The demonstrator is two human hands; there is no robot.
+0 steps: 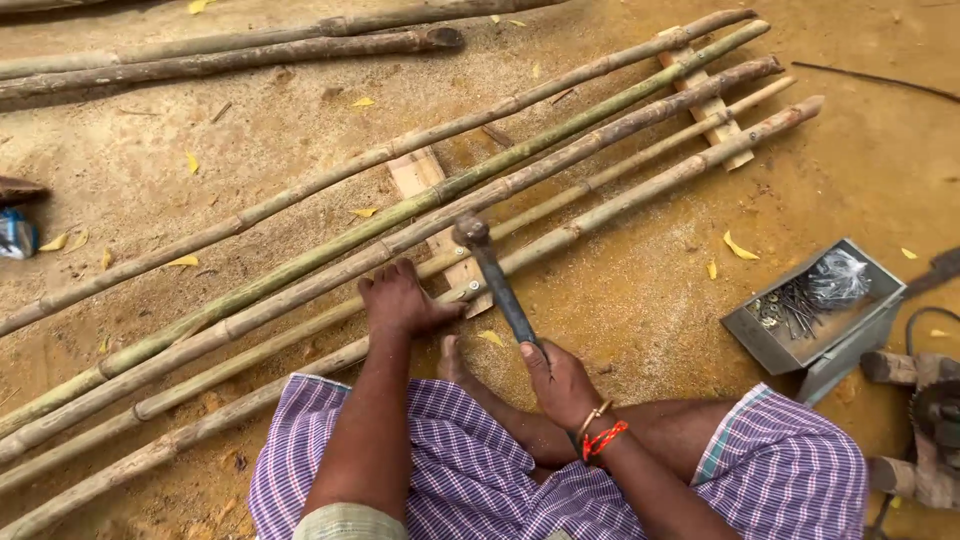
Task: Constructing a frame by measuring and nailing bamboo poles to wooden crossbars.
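Observation:
Several long bamboo poles lie side by side across two wooden cross battens on sandy ground. My left hand presses flat on the nearest poles beside the near batten, fingers pinching at a small nail there. My right hand grips the handle of a metal hammer, whose head is raised just above the batten. A bare foot shows between my hands, and my checked cloth covers my legs.
A grey metal box holding nails and a plastic bag sits on the ground at right. A power tool with a cable lies at the far right. More bamboo poles rest at the top left. Yellow leaves are scattered about.

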